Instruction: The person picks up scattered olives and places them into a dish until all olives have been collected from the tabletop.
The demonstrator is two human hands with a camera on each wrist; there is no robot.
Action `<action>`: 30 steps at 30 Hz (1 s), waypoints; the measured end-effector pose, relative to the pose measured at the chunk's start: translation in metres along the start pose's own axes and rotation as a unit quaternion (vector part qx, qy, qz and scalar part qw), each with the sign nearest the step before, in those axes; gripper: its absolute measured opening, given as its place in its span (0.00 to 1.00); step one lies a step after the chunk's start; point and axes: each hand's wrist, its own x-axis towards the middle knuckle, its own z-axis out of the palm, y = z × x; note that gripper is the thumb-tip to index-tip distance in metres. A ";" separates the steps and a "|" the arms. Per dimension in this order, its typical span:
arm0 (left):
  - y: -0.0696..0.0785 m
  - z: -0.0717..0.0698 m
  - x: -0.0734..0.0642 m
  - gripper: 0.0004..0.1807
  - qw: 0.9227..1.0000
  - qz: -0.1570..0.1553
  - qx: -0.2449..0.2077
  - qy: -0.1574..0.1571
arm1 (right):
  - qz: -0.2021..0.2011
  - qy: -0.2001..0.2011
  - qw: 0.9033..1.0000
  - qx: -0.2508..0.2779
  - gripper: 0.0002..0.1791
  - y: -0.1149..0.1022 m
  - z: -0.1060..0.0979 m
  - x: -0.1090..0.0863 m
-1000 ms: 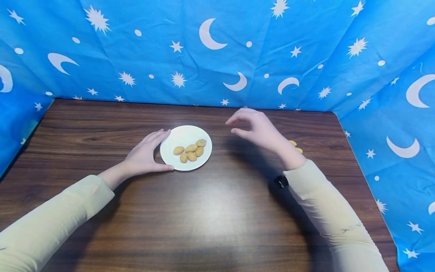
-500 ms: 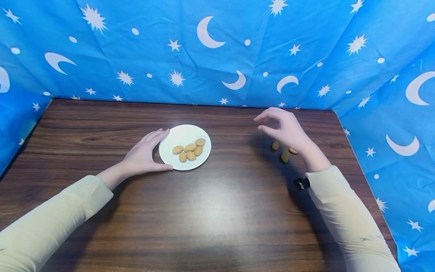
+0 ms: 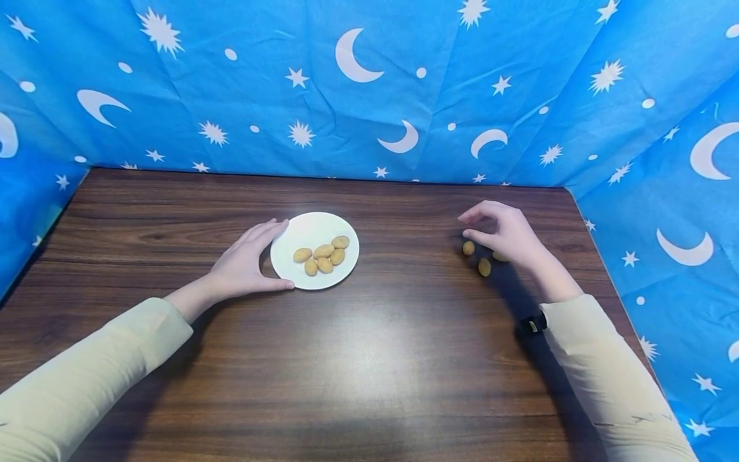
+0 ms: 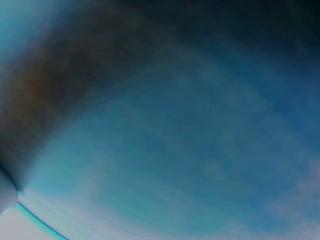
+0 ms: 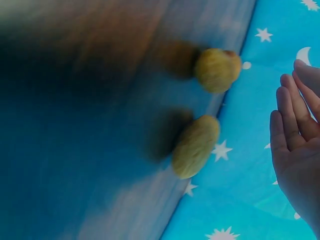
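Several small yellow-brown potatoes (image 3: 324, 251) lie in a cluster on a white round plate (image 3: 314, 224). My left hand (image 3: 242, 263) rests at the plate's left side, its straight thumb touching the near rim and its fingertips the far rim. On the right, my right hand (image 3: 510, 234) hovers by loose potatoes (image 3: 484, 267), thumb and fingers apart with nothing between them. Part of that group is hidden under the hand. In the right wrist view, two potatoes (image 5: 196, 147) show beside the right hand (image 5: 300, 135). The left wrist view is too blurred to make out the hand.
A dark wood-grain table (image 3: 358, 372) lies under everything. Blue cloth (image 3: 288, 102) with white moons and stars hangs along its back and sides. A black wrist strap (image 3: 534, 323) sits at the right sleeve cuff.
My right hand has moved away from the plate to the right, then down towards the loose potatoes. My left hand and the plate have stayed in place.
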 end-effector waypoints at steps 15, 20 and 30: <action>0.000 -0.001 -0.001 0.65 1.000 -0.003 0.000 -0.002 | 0.038 -0.055 0.998 -0.017 0.14 0.021 0.000 -0.009; 0.001 -0.001 -0.001 0.65 1.000 -0.005 0.001 -0.002 | 0.024 -0.070 0.997 -0.033 0.14 0.026 0.001 -0.007; 0.002 0.000 -0.001 0.65 1.000 -0.003 0.002 -0.002 | 0.023 -0.091 0.995 -0.040 0.14 0.032 0.002 -0.007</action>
